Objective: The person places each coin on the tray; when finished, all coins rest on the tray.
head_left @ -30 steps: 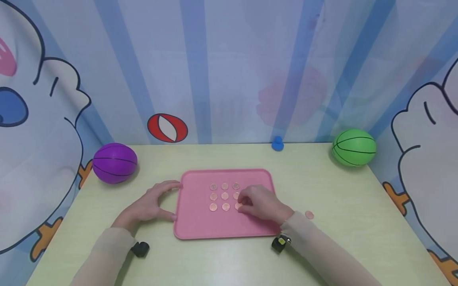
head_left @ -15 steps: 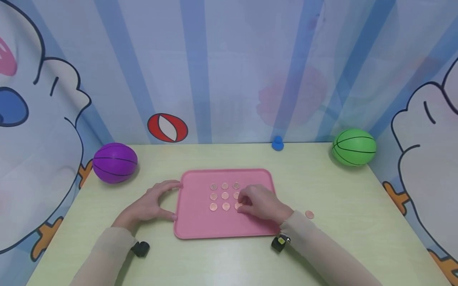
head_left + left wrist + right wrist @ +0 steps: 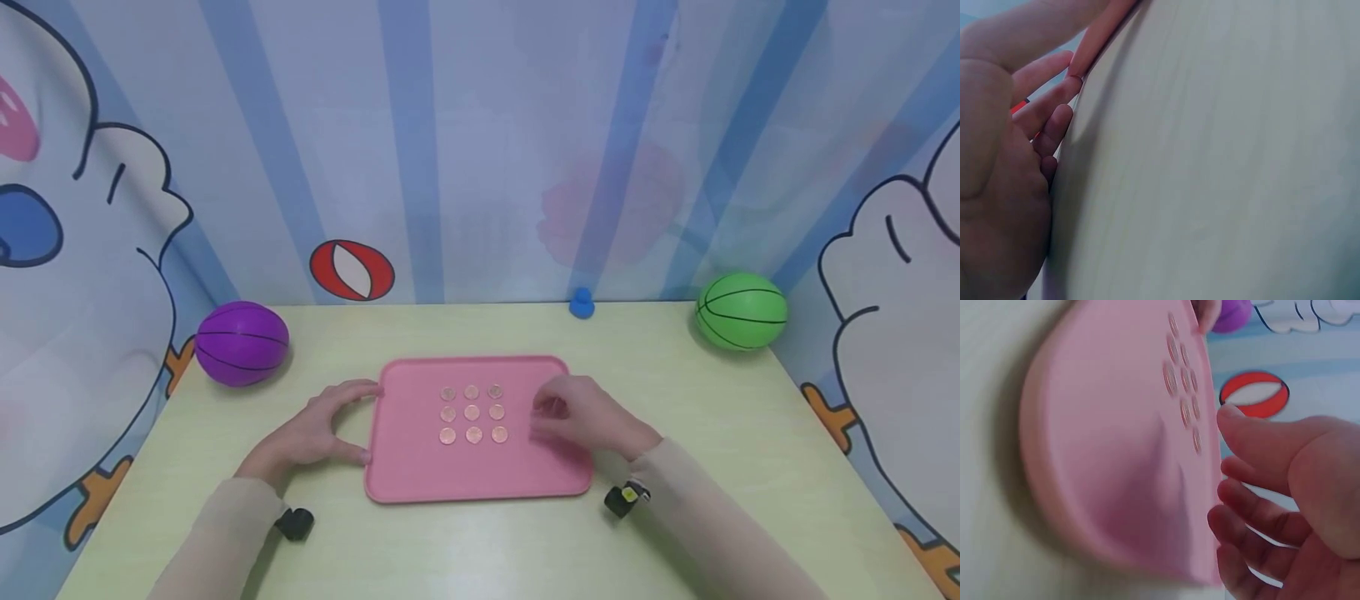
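A pink tray (image 3: 416, 479) lies on the pale table, bearing several copper-coloured coins (image 3: 472, 412) in a square grid of three rows and three columns. My left hand (image 3: 311, 429) rests at the tray's left edge, index finger and thumb spread apart and touching the rim. In the left wrist view its fingertips meet the pink tray edge (image 3: 1099, 40). Over the tray's right side hovers my right hand (image 3: 588, 417), apart from the coins. The right wrist view shows its fingers (image 3: 1254, 512) loosely bent, with nothing between thumb and fingertips.
A purple ball (image 3: 242, 343) sits at the table's back left, a green ball (image 3: 741, 311) at the back right. Near the rear edge stands a small blue object (image 3: 582, 303). A printed curtain (image 3: 487, 150) hangs directly behind the table.
My right hand has drawn back rightward from the right column of coins, uncovering them. The right forearm now covers the loose coin seen on the table earlier. My left hand stays put.
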The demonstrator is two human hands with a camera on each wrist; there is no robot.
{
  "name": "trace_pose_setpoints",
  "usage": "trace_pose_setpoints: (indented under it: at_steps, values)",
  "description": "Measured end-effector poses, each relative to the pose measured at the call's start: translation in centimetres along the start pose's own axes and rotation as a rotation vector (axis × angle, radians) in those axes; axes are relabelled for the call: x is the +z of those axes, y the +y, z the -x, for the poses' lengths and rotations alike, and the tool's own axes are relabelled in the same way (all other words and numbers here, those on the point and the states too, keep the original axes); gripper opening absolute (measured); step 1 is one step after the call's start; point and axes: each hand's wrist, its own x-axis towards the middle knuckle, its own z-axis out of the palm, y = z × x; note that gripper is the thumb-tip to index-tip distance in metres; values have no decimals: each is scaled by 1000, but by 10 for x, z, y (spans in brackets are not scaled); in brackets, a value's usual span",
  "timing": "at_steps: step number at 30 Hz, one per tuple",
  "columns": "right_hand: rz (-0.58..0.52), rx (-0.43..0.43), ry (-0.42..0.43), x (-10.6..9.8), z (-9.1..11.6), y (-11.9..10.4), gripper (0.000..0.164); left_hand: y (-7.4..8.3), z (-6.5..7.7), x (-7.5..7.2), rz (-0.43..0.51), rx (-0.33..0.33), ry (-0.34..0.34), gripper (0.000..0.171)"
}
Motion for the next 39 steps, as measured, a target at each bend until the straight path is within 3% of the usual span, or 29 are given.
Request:
trace_pose_setpoints:
  at_steps: [12, 26, 39]
  values:
    - [33, 15, 13, -36, 35, 39, 22, 1, 1, 0, 5, 8, 3, 102]
    - [-26, 139, -101, -58, 72, 72, 31, 2, 0, -1, -2, 4, -1, 102]
    - [13, 89, -145, -65, 99, 85, 24, 2, 0, 0, 2, -7, -6, 102]
